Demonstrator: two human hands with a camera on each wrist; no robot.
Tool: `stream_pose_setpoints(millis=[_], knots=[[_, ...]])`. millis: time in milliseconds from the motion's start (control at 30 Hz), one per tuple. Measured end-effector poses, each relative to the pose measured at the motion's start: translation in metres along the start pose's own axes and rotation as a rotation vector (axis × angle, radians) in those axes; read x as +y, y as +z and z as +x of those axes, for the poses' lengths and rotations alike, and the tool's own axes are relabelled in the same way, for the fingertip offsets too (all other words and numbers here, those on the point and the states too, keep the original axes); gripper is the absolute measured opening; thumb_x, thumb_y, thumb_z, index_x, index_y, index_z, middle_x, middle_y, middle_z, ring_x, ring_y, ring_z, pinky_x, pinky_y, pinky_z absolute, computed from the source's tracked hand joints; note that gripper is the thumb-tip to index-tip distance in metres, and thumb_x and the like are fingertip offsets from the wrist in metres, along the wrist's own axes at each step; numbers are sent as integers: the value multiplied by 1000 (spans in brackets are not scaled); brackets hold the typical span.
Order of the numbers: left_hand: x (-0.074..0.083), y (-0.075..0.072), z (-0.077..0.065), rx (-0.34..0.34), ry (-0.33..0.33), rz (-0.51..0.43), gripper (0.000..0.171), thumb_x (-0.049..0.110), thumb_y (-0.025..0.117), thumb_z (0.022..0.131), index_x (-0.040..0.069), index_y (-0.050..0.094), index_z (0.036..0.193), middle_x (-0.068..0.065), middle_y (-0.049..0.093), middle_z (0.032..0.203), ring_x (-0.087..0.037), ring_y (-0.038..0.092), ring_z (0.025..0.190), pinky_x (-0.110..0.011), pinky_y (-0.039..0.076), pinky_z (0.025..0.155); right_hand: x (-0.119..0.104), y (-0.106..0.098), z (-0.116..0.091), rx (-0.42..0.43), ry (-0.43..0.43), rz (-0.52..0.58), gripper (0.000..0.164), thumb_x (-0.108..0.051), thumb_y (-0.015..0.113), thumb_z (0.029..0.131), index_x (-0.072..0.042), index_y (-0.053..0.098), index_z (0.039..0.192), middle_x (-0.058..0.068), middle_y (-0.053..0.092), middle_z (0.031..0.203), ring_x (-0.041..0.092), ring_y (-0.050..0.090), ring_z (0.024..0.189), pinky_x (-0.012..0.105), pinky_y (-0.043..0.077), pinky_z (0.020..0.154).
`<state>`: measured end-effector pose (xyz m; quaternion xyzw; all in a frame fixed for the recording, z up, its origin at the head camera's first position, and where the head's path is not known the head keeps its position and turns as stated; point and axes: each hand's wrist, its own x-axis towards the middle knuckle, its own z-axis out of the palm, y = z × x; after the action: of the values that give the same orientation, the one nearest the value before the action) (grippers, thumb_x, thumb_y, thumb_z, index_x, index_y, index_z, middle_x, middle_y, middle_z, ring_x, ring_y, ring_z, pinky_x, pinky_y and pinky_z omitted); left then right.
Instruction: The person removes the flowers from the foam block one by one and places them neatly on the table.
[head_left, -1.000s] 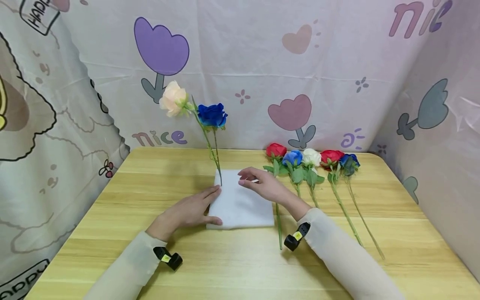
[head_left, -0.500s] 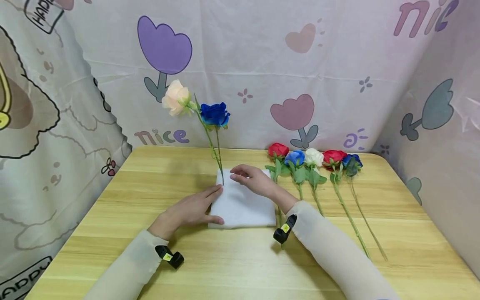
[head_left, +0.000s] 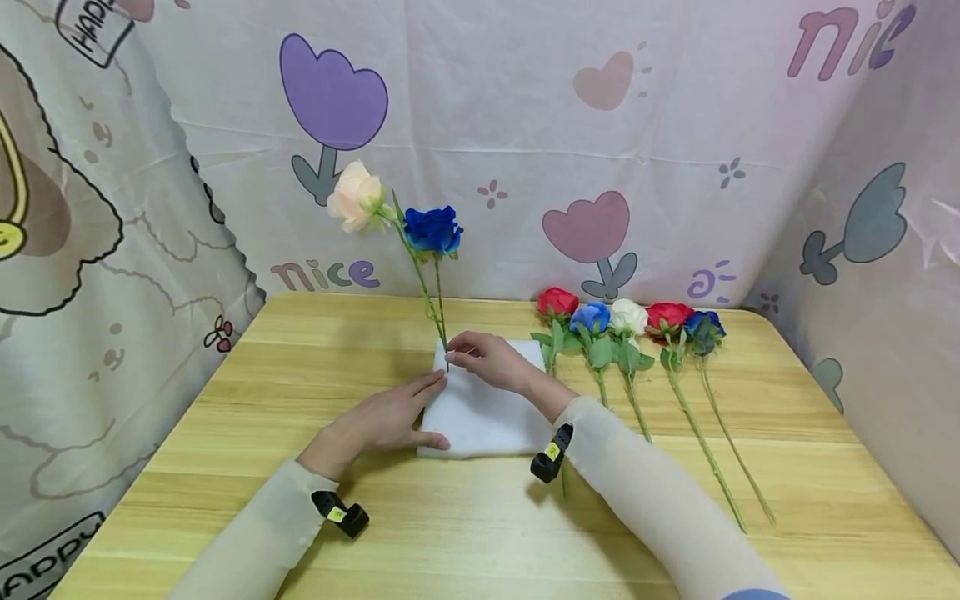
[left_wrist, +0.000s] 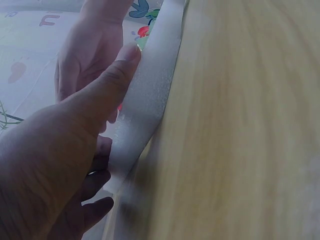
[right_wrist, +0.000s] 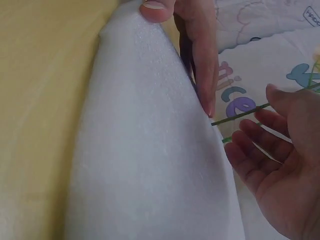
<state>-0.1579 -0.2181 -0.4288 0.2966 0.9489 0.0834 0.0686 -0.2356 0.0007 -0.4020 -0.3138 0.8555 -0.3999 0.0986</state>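
A white foam block lies on the wooden table. My left hand rests along its left side, thumb near the front corner and the other fingers reaching toward the back. At the block's back left, a peach rose and a dark blue rose stand up, their stems meeting low down. My right hand is over the block, thumb and index finger pinching a rose stem just above the foam; which rose it belongs to I cannot tell. A second green stem shows behind the fingers in the right wrist view.
To the right lie several more roses: a red rose, a light blue rose, a white rose, another red rose and a dark blue rose, stems toward the front. A printed cloth hangs behind the table.
My right hand has moved left over the foam block to the standing stems, and its fingers have closed on one. The left hand has stayed at the block's left side.
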Motion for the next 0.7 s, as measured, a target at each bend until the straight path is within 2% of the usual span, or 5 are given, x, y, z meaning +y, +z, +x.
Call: stream_pose_setpoints(millis=[200, 433, 700], knots=[[0, 0, 0, 3, 2, -6, 111, 85, 41, 78, 8, 23, 156, -7, 19, 162, -27, 27, 143, -43, 34, 111, 3, 7, 5, -1, -1, 3, 30, -28, 54, 103, -9, 65, 122, 0, 67, 105, 13, 61, 91, 28, 51, 78], [-1, 1, 0, 2, 0, -17, 112, 85, 42, 78, 8, 22, 156, -7, 18, 162, -28, 29, 142, -43, 35, 110, 6, 13, 8, 28, 5, 54, 24, -21, 51, 104, -8, 67, 116, 7, 68, 102, 17, 65, 91, 26, 53, 77], [-1, 1, 1, 6, 2, -25, 113, 85, 42, 77, 8, 21, 157, -8, 18, 162, -28, 29, 142, -43, 36, 110, 6, 14, 12, 50, -9, 1, 23, -20, 50, 104, -10, 69, 111, 4, 67, 91, 10, 58, 78, 24, 48, 68]])
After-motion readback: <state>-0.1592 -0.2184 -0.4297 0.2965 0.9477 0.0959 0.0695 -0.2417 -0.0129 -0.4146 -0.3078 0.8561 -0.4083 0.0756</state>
